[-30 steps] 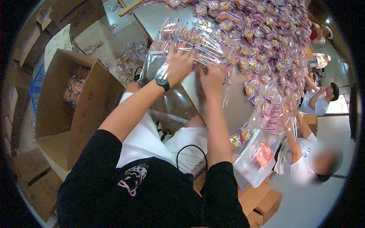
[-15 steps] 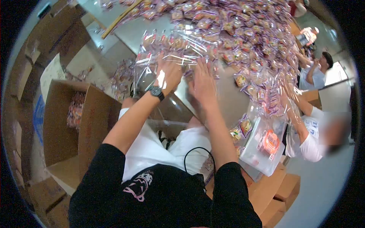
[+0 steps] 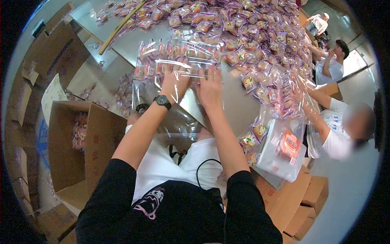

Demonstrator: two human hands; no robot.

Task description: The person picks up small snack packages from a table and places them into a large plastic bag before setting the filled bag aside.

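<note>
A large clear plastic bag [image 3: 150, 116] lies over the table edge, its mouth toward my lap. Rows of small purple-edged snack packets [image 3: 174, 49] stand side by side at its far end. My left hand [image 3: 175, 83], with a black watch on the wrist, reaches under the film, fingers stretched against the near row. Beside it, my right hand [image 3: 210, 91] lies with fingers extended at the right end of that row. Glare on the film partly hides the fingertips of both hands.
Loose snack packets [image 3: 260, 36] are heaped across the metal table. A stack of printed clear bags [image 3: 280, 150] lies at right, near cardboard boxes [image 3: 313, 195]. At left stands an open carton [image 3: 67, 162] with packets inside. A co-worker's hands [image 3: 298, 91] handle packets at right.
My hands and the bagged packets appear slightly further left, partly because the camera view has shifted. My right hand has its fingers against the packets; both hands remain under the film.
</note>
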